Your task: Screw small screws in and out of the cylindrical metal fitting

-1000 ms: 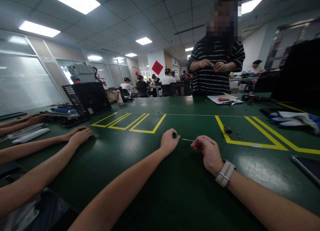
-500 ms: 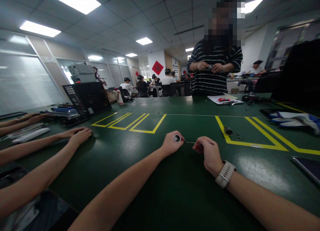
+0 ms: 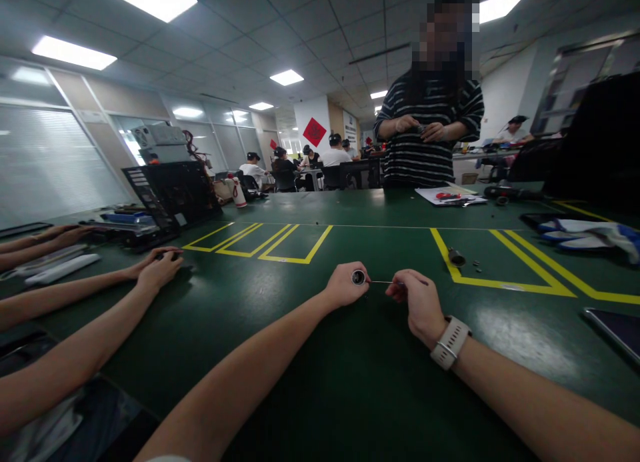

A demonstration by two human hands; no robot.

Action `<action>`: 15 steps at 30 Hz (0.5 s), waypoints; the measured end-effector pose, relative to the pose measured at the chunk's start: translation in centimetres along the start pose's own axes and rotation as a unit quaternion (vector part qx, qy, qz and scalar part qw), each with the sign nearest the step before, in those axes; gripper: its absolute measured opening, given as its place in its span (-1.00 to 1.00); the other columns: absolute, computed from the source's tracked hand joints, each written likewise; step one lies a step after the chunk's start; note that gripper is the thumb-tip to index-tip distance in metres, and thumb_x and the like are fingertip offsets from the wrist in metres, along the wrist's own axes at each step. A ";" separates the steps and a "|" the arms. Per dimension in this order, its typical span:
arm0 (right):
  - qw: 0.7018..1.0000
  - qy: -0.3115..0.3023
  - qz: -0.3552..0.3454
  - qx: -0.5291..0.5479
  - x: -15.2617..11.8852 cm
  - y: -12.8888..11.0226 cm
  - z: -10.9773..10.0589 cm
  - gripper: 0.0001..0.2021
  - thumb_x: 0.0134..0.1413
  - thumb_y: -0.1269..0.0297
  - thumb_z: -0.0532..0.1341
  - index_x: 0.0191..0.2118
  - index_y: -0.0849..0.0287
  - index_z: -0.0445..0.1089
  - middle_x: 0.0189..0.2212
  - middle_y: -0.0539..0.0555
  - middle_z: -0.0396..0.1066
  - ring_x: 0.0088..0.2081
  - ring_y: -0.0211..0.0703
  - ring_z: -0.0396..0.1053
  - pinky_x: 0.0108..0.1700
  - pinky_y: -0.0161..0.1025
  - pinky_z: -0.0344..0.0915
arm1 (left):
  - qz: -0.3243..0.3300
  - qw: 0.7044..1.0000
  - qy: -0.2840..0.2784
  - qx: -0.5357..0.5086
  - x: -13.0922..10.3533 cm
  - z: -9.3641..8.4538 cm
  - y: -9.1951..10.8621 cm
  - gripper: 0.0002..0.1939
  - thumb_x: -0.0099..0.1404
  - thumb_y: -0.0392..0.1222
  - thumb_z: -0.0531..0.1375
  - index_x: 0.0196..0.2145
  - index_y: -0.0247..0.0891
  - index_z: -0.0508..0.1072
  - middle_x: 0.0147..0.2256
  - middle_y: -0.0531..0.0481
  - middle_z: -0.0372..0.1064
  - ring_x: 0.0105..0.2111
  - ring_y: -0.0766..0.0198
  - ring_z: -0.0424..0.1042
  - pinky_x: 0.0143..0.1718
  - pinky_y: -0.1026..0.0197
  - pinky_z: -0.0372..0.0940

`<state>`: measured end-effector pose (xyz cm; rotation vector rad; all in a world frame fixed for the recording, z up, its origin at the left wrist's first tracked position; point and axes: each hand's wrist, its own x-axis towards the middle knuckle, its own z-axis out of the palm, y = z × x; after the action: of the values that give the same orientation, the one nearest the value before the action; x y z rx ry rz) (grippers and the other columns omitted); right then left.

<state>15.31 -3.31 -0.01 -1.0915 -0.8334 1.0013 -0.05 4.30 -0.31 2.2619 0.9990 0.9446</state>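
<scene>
Near the middle of the green surface: the person's two hands work apart from each other, with only a slim metal shaft spanning the gap between them.
Left hand: its fingers are wrapped around a metal cylinder, whose round open end faces the camera.
Right hand: fingertips are pinched on a thin tool, its shaft pointing left, level, at the left hand's fingers; whether the tip touches the cylinder cannot be told.
Right wrist: it carries a pale watch band.
Yellow tape: outlines lie on both sides; at the right, a second cylinder overlaps the tape, with small dark bits just beside it.
Far right: white and blue gloves lie beyond a flat dark device near the edge.
Far side: papers bear a red item, in front of a standing co-worker in a striped top.
Left side: a neighbour's hands meet around something dark, too small to name.
</scene>
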 end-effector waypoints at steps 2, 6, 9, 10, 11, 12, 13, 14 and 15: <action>1.000 0.000 -0.001 0.001 -0.1 -0.1 0.0 -0.86 -0.15 0.29 0.17 -0.64 0.13 0.34 -0.69 -0.01 0.34 -0.58 -0.19 0.26 -0.49 -0.21 0.14 | -0.001 1.000 -0.010 0.007 0.0 0.0 0.0 -0.91 -0.01 -0.36 0.21 -0.45 -0.30 0.40 -0.45 0.06 0.39 -0.44 0.34 0.39 -0.41 0.29 0.29; 1.000 0.000 -0.001 0.004 -0.4 -0.6 0.0 -0.85 -0.12 0.29 0.15 -0.63 0.12 0.34 -0.66 -0.02 0.34 -0.56 -0.19 0.26 -0.46 -0.21 0.15 | 0.007 1.000 -0.007 0.005 0.0 0.0 0.0 -0.93 0.01 -0.33 0.20 -0.45 -0.30 0.39 -0.45 0.07 0.39 -0.44 0.34 0.39 -0.40 0.29 0.28; 1.000 -0.004 -0.002 0.003 -0.6 -0.8 0.1 -0.84 -0.11 0.30 0.15 -0.63 0.12 0.33 -0.67 -0.03 0.33 -0.56 -0.20 0.24 -0.47 -0.21 0.14 | -0.005 0.999 0.038 0.022 0.1 0.0 -0.1 -0.93 0.03 -0.29 0.21 -0.45 -0.29 0.38 -0.46 0.07 0.36 -0.45 0.35 0.36 -0.42 0.30 0.26; 1.000 -0.007 -0.003 0.002 -0.6 -0.8 0.1 -0.83 -0.12 0.30 0.15 -0.64 0.12 0.33 -0.68 -0.03 0.31 -0.57 -0.21 0.24 -0.48 -0.21 0.14 | -0.016 0.998 0.057 0.033 0.2 0.0 -0.2 -0.92 0.04 -0.26 0.21 -0.46 -0.29 0.38 -0.46 0.07 0.36 -0.45 0.34 0.35 -0.42 0.29 0.24; 1.000 -0.010 -0.005 0.001 -0.6 -0.8 0.1 -0.83 -0.12 0.30 0.15 -0.64 0.12 0.33 -0.69 -0.03 0.31 -0.58 -0.21 0.23 -0.48 -0.21 0.13 | -0.027 0.996 0.075 0.045 0.3 -0.1 -0.2 -0.91 0.05 -0.23 0.22 -0.46 -0.29 0.38 -0.46 0.07 0.35 -0.45 0.34 0.34 -0.43 0.29 0.23; 1.000 -0.012 -0.007 0.000 -0.6 -0.8 0.2 -0.83 -0.13 0.30 0.15 -0.65 0.12 0.32 -0.70 -0.04 0.29 -0.58 -0.21 0.22 -0.49 -0.21 0.12 | -0.038 0.993 0.091 0.058 0.3 -0.1 -0.2 -0.89 0.05 -0.20 0.22 -0.46 -0.29 0.37 -0.47 0.07 0.34 -0.45 0.33 0.33 -0.43 0.28 0.22; 1.000 -0.014 -0.009 -0.002 -0.5 -0.7 0.2 -0.83 -0.14 0.30 0.15 -0.66 0.12 0.32 -0.71 -0.04 0.29 -0.59 -0.22 0.22 -0.49 -0.21 0.11 | -0.046 0.991 0.103 0.071 0.3 -0.1 -0.2 -0.87 0.06 -0.18 0.22 -0.46 -0.28 0.37 -0.47 0.07 0.34 -0.45 0.33 0.32 -0.42 0.28 0.21; 1.000 -0.016 -0.010 -0.005 -0.5 -0.6 0.3 -0.82 -0.15 0.30 0.15 -0.67 0.12 0.31 -0.71 -0.03 0.28 -0.60 -0.22 0.21 -0.49 -0.21 0.11 | -0.050 0.989 0.111 0.083 0.4 -0.2 -0.2 -0.85 0.07 -0.15 0.22 -0.46 -0.28 0.37 -0.47 0.07 0.33 -0.44 0.32 0.31 -0.42 0.27 0.20; 1.000 -0.018 -0.012 -0.008 -0.4 -0.6 0.3 -0.83 -0.15 0.30 0.16 -0.67 0.13 0.31 -0.72 -0.03 0.28 -0.60 -0.22 0.21 -0.49 -0.21 0.10 | -0.051 0.988 0.116 0.093 0.4 -0.2 -0.1 -0.84 0.08 -0.13 0.21 -0.46 -0.28 0.37 -0.47 0.07 0.33 -0.44 0.32 0.31 -0.41 0.27 0.20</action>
<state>15.00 -3.70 0.61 -1.0772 -0.8833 0.9996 -0.09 4.68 -0.11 2.2600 1.3402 1.1308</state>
